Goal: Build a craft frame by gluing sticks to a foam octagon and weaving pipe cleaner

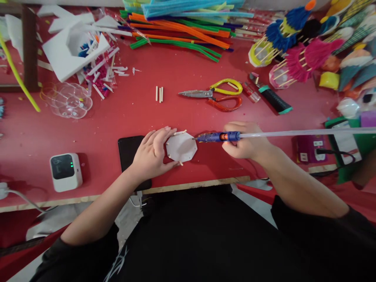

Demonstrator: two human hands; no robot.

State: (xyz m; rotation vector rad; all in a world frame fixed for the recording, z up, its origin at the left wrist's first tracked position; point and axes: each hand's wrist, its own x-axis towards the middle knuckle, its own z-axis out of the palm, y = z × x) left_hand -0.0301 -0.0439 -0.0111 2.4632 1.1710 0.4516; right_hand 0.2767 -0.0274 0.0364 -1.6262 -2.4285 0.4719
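Note:
A white octagonal foam piece (182, 148) with short wooden sticks glued at its edge lies on the red table (176, 113). My left hand (152, 152) holds the piece down by its left side, fingers curled over the rim. My right hand (245, 141) grips a blue glue gun (219, 136) with a long clear glue stick (305, 132) trailing right. The gun's nozzle touches the octagon's right edge.
Three short wooden sticks (159, 94) lie behind the piece. Yellow-and-red scissors (219, 94), a utility knife (274, 100), pipe cleaners (188, 27), foam scraps (73, 51), finished colourful crafts (296, 51), a black phone (129, 150), a white device (66, 171) and a power strip (311, 149) surround it.

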